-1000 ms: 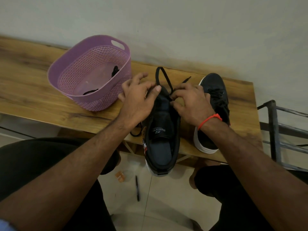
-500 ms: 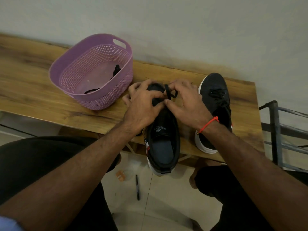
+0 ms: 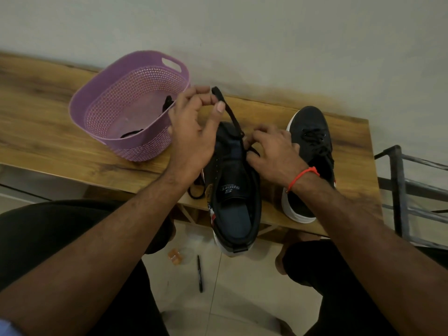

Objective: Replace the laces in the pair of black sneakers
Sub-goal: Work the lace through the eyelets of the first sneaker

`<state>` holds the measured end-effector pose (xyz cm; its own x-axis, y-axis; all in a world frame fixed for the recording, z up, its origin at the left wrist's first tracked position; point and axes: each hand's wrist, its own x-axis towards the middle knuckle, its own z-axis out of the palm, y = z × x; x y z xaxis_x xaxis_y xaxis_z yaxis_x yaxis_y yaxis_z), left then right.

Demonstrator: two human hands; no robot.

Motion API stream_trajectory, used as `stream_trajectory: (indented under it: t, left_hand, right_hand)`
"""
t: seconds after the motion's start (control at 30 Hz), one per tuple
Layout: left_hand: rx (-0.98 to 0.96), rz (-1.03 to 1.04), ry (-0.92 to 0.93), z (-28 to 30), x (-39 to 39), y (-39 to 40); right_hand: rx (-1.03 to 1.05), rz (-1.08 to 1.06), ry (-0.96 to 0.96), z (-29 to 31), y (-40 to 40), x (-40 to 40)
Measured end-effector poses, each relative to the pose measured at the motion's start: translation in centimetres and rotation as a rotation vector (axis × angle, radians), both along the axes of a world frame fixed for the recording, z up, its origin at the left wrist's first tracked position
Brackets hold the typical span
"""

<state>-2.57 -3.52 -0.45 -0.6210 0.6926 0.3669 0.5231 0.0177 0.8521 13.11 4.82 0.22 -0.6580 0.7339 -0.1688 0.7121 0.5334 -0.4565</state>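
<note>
Head view: lace being drawn up out of the near sneaker

Head view, mid-lacing. Black lace (image 3: 230,112) runs taut from the eyelet area of the near sneaker (image 3: 232,190) up to the left hand (image 3: 191,132), which is raised above the shoe and pinches the lace end between thumb and curled fingers, probably to pull slack through. Right hand (image 3: 271,151) sits low on the shoe's right eyelet side, fingers curled at the lace crossing; looks like it pins the lace or shoe so the pull doesn't drag it, exact grip hidden. The near sneaker lies on the counter (image 3: 72,141) front edge, heel overhanging toward the person, tongue exposed, so eyelets are easy to reach. Loose lace loop hangs off its left side. Second sneaker (image 3: 312,132) stands just beside on the right, laces in it, parked out of the way; judged either done or waiting. Purple basket (image 3: 135,100) to the left holds dark lace pieces. Pen (image 3: 200,272) and small orange item on the floor below.
</note>
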Motion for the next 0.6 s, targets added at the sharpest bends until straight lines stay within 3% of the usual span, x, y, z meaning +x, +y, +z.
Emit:
stream_trajectory:
  t: [0.13, 0.2, 0.37, 0.5, 0.6]
  left_hand:
    - [-0.473, -0.182, 0.127, -1.8, 0.3, -0.4]
    - [-0.582, -0.269, 0.221, -2.0, 0.7, -0.6]
    - [-0.608, -0.245, 0.263, -1.3, 1.3, -0.8]
    - [-0.540, -0.192, 0.293, -1.3, 1.3, -1.0]
    - [-0.496, -0.161, 0.320, -1.5, 1.0, -0.9]
  right_hand:
    - [0.097, -0.015, 0.075, -0.4, -0.2, -0.1]
    - [0.100, -0.041, 0.192, -0.4, -0.2, -0.1]
    - [0.068, 0.003, 0.475, 0.2, -0.6, -0.4]
    - [0.021, 0.041, 0.475, 0.1, -1.2, -0.7]
    - [0.003, 0.050, 0.337, -0.2, -1.1, -0.5]
